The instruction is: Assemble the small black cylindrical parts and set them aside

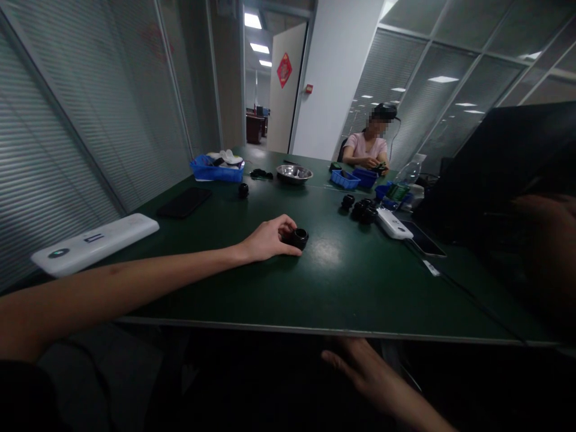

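1. One green table (252,300).
2. Left hand (269,239) grips the black part (301,239); the step seems to be holding. Right hand (366,366) is below table edge; I cannot tell its state.
3. The black part is near table's middle; next move probably calls for steady grip.

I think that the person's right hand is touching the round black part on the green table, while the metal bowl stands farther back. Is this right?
Not quite: it is the left hand that is touching the round black part on the green table, while the metal bowl stands farther back. The head view shows this.
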The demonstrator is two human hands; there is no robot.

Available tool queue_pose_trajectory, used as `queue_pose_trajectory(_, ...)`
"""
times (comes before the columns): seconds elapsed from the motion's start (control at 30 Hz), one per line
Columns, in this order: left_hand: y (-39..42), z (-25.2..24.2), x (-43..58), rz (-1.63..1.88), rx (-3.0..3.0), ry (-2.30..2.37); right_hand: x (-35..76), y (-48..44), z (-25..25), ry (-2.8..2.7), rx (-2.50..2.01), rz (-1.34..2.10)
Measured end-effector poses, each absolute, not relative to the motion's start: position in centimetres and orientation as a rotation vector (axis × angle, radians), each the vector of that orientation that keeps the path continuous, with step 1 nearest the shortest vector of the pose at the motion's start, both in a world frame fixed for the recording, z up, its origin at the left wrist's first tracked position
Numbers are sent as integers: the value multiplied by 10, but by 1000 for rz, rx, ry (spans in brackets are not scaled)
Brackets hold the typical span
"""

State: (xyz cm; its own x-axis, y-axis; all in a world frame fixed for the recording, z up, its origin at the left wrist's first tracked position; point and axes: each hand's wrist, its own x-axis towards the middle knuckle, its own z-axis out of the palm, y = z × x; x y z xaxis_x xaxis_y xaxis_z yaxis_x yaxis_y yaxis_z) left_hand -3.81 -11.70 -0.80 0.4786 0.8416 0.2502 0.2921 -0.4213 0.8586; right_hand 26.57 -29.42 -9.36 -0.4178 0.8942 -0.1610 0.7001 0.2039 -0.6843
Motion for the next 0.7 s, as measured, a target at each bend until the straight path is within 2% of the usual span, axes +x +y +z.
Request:
queue_pose_trajectory(0.23,-119,-5,-36,866,2004,949,262,-290,-96,-2205,-1530,1029)
queue_pose_trajectory(0.53,-118,-6,-37,856,2007,906,267,-295,-105,-2259,-1377,780)
queue_pose_trajectory(0.7,-118,-7,-36,913,1937,935,263,-293,-102,-2257,-1456,916)
